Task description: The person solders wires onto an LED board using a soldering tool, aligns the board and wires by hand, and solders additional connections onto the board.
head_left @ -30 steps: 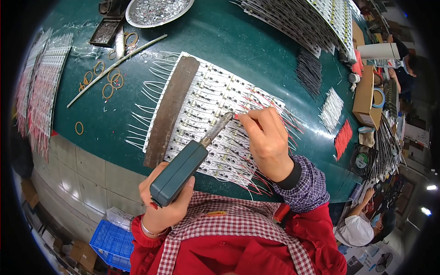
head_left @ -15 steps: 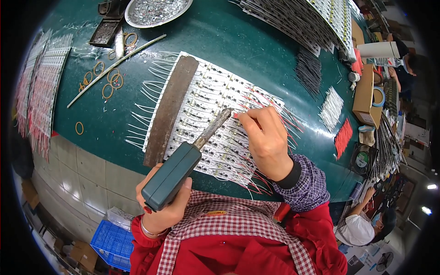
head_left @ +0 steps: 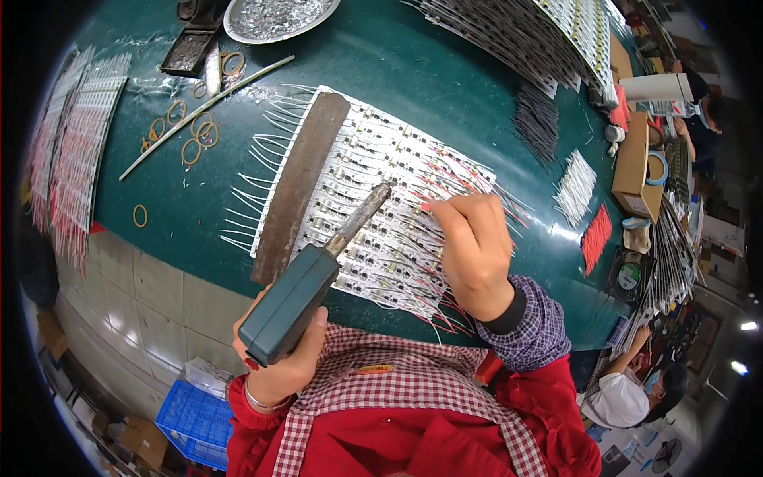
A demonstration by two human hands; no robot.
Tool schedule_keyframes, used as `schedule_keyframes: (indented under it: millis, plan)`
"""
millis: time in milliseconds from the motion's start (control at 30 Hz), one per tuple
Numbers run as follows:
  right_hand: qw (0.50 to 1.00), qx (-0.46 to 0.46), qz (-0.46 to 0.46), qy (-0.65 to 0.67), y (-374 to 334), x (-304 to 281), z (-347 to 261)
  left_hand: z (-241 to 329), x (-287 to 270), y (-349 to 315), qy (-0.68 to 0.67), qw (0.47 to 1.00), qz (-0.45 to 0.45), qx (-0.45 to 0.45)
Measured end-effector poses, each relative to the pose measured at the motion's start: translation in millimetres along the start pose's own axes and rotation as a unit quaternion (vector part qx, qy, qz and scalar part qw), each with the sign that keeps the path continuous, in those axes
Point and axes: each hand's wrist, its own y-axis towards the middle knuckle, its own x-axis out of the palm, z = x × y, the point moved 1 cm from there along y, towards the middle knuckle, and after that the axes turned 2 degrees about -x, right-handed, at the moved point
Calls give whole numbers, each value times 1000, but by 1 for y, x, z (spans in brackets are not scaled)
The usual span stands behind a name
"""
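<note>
My left hand (head_left: 292, 367) is wrapped round the dark green handle of a soldering gun (head_left: 290, 298). The gun's tip hovers over or touches the middle of a white circuit board panel (head_left: 377, 131); which, I cannot tell. Rows of small parts and thin wires cover this panel. My right hand (head_left: 479, 258) is closed in a pinch just right of the tip, above red and white wires (head_left: 457, 179); what its fingertips hold is too small to make out. A flat brown metal bar (head_left: 306, 175) lies across the panel's left part, with white wires (head_left: 246, 199) sticking out beyond it.
Bundles of black (head_left: 536, 123), white (head_left: 575, 188) and red wires (head_left: 594, 238) lie to the right. More panels are stacked at the far right (head_left: 509, 40) and left (head_left: 87, 151). Rubber bands (head_left: 191, 151), a thin stick (head_left: 211, 111) and a bowl (head_left: 274, 40) of shiny bits sit at the far left.
The soldering gun's tip has drawn back slightly left. My right hand has shifted a little right and down, away from the tip.
</note>
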Motion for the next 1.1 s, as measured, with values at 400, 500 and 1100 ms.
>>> schedule_keyframes:
  millis: [400,500,1100]
  plan:
    - [998,17,-10,56,-5,10,-5,3,-3,0,9,999,-37,17]
    - [998,18,-16,51,-4,11,-6,6,-4,2,37,998,-51,19]
    - [999,9,-29,32,-4,11,-8,-1,-2,-2,38,997,-48,44]
